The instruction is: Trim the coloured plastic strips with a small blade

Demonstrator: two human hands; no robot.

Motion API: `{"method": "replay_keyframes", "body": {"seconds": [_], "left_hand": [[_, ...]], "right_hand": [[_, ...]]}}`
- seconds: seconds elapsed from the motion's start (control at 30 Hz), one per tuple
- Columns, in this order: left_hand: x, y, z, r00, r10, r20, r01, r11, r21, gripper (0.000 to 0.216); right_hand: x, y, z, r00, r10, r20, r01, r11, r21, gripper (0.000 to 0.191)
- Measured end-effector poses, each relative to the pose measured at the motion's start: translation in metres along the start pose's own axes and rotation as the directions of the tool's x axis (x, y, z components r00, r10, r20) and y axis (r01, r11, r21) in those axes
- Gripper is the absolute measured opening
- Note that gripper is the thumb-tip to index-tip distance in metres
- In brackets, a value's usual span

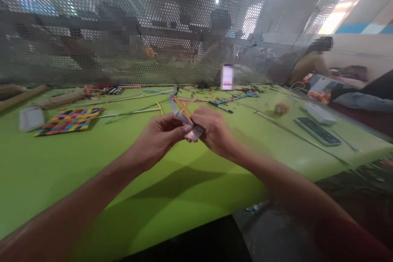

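Observation:
My left hand (164, 133) pinches a pale, silvery strip (175, 107) between thumb and fingers, above the green table. The strip's free end curls up and away from me, and its lower part is a wider light piece. My right hand (215, 129) is closed right beside it, knuckles up, touching the same piece. Thin orange strips (184, 107) and a dark narrow part run out from between the hands; I cannot make out what they belong to. Most of my right fingertips are hidden.
A multicoloured woven mat (72, 120) lies left, by a white block (31, 118). Behind my hands are a black pen (220, 107), thin strips and scraps. An upright phone (227, 77) leans on the perforated screen. Another phone (318, 131) lies right. A person (311, 63) sits farther off.

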State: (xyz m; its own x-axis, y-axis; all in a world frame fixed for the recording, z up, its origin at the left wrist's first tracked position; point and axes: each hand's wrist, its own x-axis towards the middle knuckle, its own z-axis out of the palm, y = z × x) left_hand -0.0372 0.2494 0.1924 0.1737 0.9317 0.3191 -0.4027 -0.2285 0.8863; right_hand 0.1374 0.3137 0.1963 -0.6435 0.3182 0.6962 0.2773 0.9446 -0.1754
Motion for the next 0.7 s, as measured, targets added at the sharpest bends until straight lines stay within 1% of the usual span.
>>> {"method": "replay_keyframes", "body": {"seconds": [0.2, 0.37, 0.47, 0.7], "left_hand": [[-0.0003, 0.0001, 0.0007, 0.999, 0.009, -0.037, -0.007, 0.999, 0.038, 0.018], [-0.0004, 0.0009, 0.0042, 0.998, 0.003, -0.058, 0.0, 0.999, 0.048, 0.02], [-0.0002, 0.0021, 0.0063, 0.997, 0.002, -0.073, 0.002, 0.998, 0.056, 0.021], [-0.0005, 0.0038, 0.0077, 0.999, 0.013, -0.052, -0.007, 0.992, 0.127, 0.022]], "right_hand": [[-0.0003, -0.0014, -0.0014, 0.999, 0.038, 0.025, -0.038, 0.999, 0.012, 0.036], [-0.0019, -0.0024, -0.0008, 0.999, 0.046, 0.027, -0.047, 0.997, 0.055, 0.033], [-0.0023, -0.0038, -0.0008, 0.997, 0.072, 0.042, -0.075, 0.995, 0.067, 0.03], [-0.0018, -0.0076, -0.0029, 0.993, 0.107, 0.051, -0.112, 0.989, 0.097, 0.029]]}}
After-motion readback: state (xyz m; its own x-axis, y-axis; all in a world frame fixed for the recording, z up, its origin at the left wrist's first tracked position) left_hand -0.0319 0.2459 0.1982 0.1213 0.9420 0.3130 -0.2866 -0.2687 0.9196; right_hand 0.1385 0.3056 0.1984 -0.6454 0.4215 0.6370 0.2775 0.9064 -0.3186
